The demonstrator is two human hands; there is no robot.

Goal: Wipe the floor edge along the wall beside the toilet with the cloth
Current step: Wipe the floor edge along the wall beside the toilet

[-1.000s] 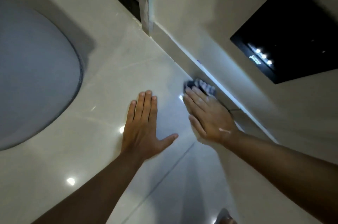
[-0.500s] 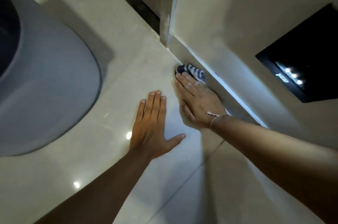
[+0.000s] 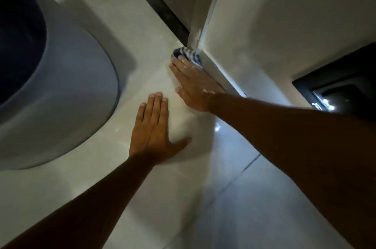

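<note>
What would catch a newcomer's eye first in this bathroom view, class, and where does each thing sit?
Two bare arms reach in from below: the left hand lies flat on the pale floor tile, and the right hand presses a blue striped cloth into the corner where the wall's base meets a vertical edge. The toilet, big and rounded, fills the left side, and a dark panel with small lights sits on the wall at right.
</note>
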